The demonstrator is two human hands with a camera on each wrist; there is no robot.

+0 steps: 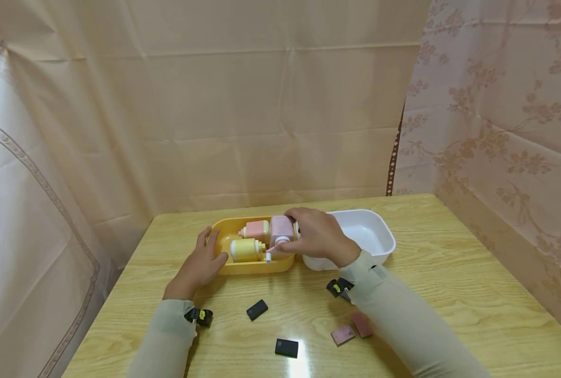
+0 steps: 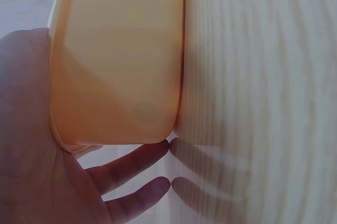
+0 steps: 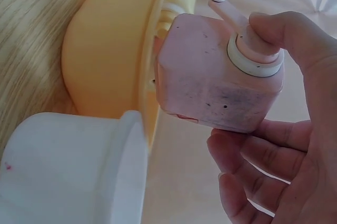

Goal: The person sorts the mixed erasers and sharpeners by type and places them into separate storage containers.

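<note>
A yellow tub [image 1: 242, 269] sits mid-table and holds a yellow bottle [image 1: 246, 250] and a peach bottle [image 1: 256, 230], both lying down. My right hand [image 1: 308, 235] grips a pink pump bottle [image 1: 281, 230] over the tub's right end. In the right wrist view my thumb [image 3: 287, 34] lies by the bottle's white collar and the fingers [image 3: 247, 153] curl under the pink pump bottle [image 3: 210, 71]. My left hand [image 1: 205, 256] rests flat against the tub's left end. The left wrist view shows its straight fingers [image 2: 131, 163] under the yellow tub [image 2: 116, 66].
A white tub [image 1: 379, 236] stands right of the yellow one and touches it. Two small black pieces [image 1: 257, 310] [image 1: 286, 347] and two pink tiles [image 1: 342, 334] [image 1: 361, 325] lie on the wooden table [image 1: 450, 273] near me. Curtains close in the back and both sides.
</note>
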